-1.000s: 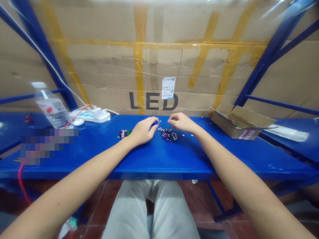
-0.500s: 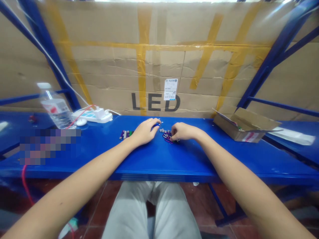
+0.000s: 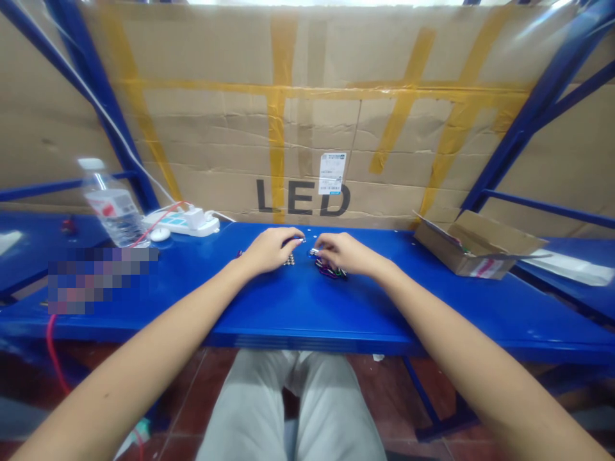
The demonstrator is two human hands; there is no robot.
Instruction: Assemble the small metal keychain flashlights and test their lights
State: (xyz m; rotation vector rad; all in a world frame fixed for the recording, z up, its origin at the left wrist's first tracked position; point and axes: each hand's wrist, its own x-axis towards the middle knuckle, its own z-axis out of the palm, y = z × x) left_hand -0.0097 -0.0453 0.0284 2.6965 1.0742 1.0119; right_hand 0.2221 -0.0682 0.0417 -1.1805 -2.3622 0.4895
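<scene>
Blue table (image 3: 307, 307), taped cardboard (image 3: 216, 141) behind it. Right hand (image 3: 344, 252) pinches a small silvery piece (image 3: 313, 251) just beside the clip pile (image 3: 332, 271); left hand (image 3: 270, 250) curls nearby (can't tell if it's gripping anything). Front edge (image 3: 317, 342) sits well apart from both, open box (image 3: 480, 253) well off right.

Pinching a shiny piece (image 3: 314, 251) in the right hand (image 3: 342, 251) at mid-frame, beside coloured clips (image 3: 331, 272). Curling the left hand (image 3: 270, 248) around a silvery part (image 3: 302, 240), near metal bits (image 3: 290, 260). Seated at a blue table (image 3: 307, 314) with an open box (image 3: 490, 267) at right.
</scene>
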